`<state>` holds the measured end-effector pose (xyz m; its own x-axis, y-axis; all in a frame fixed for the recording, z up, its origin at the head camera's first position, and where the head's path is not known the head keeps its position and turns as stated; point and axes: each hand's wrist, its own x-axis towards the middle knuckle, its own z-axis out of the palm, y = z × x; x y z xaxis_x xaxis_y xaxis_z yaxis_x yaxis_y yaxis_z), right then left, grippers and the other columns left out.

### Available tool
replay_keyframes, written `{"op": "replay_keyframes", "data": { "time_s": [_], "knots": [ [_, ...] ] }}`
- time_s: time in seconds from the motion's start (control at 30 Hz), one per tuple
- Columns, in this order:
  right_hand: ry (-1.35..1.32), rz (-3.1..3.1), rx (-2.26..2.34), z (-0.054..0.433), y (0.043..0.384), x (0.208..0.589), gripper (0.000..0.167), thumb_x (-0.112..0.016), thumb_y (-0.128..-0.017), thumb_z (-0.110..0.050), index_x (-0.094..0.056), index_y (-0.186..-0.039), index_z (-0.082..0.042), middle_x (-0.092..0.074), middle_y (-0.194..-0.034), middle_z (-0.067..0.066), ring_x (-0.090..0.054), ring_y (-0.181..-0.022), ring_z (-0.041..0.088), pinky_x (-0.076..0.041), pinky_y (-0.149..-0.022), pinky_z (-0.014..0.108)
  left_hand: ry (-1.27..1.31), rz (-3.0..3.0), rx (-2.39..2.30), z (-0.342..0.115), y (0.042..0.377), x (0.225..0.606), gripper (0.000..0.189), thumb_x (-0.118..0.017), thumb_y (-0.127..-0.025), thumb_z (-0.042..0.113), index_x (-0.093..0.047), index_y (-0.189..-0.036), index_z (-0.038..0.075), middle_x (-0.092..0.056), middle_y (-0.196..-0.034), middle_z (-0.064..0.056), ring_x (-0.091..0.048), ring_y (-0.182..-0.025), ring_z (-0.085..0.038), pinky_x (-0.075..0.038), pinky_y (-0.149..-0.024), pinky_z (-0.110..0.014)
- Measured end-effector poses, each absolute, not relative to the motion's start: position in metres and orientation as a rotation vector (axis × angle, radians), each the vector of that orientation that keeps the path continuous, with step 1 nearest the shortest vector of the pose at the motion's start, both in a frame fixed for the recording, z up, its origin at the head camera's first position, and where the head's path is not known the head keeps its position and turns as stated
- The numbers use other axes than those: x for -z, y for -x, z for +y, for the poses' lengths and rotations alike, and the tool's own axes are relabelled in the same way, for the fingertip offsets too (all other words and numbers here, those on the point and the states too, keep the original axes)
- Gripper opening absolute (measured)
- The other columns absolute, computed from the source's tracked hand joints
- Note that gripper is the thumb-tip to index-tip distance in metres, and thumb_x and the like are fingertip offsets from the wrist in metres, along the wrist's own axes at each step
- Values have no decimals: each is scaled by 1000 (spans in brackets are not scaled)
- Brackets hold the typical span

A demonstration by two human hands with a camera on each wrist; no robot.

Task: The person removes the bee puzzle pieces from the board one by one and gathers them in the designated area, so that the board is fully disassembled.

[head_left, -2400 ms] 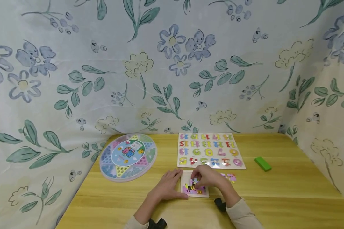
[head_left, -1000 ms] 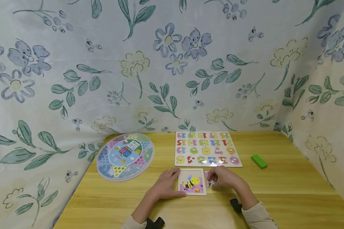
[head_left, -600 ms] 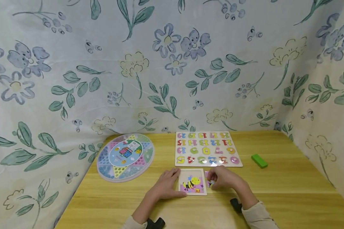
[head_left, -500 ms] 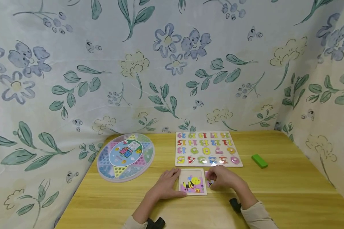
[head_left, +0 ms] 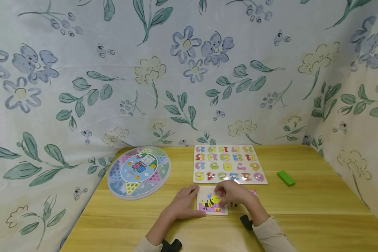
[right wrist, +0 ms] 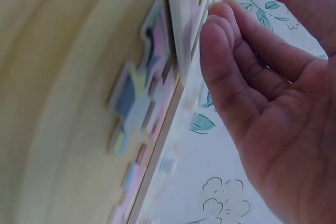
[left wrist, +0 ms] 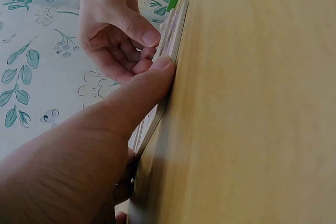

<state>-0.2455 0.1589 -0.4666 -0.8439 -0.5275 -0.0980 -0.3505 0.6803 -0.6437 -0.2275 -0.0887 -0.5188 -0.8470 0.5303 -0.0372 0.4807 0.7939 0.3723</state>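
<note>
A small jigsaw tray point(head_left: 203, 192) lies flat on the table, partly filled with a bee picture point(head_left: 211, 202). My left hand point(head_left: 183, 205) grips its left side, fingers at the far corner and thumb along the near edge; the left wrist view shows that thumb against the tray rim. Over the tray's right part hovers my right hand point(head_left: 234, 193), thumb and fingers curled close to the bee's head. Whether a piece sits between those fingertips is hidden. Loose puzzle pieces point(right wrist: 131, 98) lie beside the tray, partly under the right hand in the head view.
Directly behind the tray lies a number puzzle board point(head_left: 230, 166). A round game board point(head_left: 138, 173) is at the left, and a green block point(head_left: 286, 178) at the right. Floral cloth point(head_left: 189, 87) hangs behind the wooden table point(head_left: 318, 199).
My right hand has moved left from the loose pieces beside the tray to above the tray. The left hand keeps its place on the tray. The head view has shifted slightly.
</note>
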Motion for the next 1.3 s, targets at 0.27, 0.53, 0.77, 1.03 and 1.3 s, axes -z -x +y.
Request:
{"op": "replay_keyframes", "data": {
  "time_s": [0.27, 0.53, 0.77, 1.03, 1.3],
  "knots": [
    [650, 2579, 931, 144, 249, 471, 35, -86, -68, -7, -68, -98, -4, -62, -80, 4, -53, -70, 13, -46, -59, 23, -814, 2837, -518, -87, 229, 521, 107, -60, -77, 75, -24, -156, 12, -26, -161, -4, -27, -148, -30, -20, -122, -52],
    [587, 2602, 903, 139, 249, 473, 33, -86, -67, -4, -68, -94, -6, -61, -80, 2, -53, -69, 13, -46, -59, 24, -802, 2844, -504, -86, 229, 520, 107, -60, -77, 75, -24, -156, 12, -25, -162, -4, -25, -149, -29, -21, -121, -52],
    [617, 2626, 864, 137, 248, 473, 33, -86, -66, -6, -68, -93, -6, -61, -82, 1, -53, -74, 13, -46, -64, 26, -794, 2842, -522, -86, 226, 521, 108, -60, -77, 76, -25, -155, 11, -25, -162, -5, -25, -148, -31, -20, -122, -52],
    [659, 2661, 869, 134, 250, 473, 33, -86, -67, -5, -66, -93, -7, -61, -81, 0, -54, -72, 12, -47, -62, 24, -785, 2849, -519, -88, 227, 519, 107, -61, -77, 74, -25, -155, 11, -25, -162, -5, -26, -148, -31, -22, -121, -53],
    [641, 2683, 860, 134, 251, 473, 30, -86, -67, -7, -68, -91, -10, -62, -81, -2, -55, -72, 11, -48, -62, 24, -783, 2838, -519, -88, 229, 519, 107, -60, -77, 75, -24, -156, 12, -25, -162, -4, -26, -148, -31, -21, -122, -52]
  ]
}}
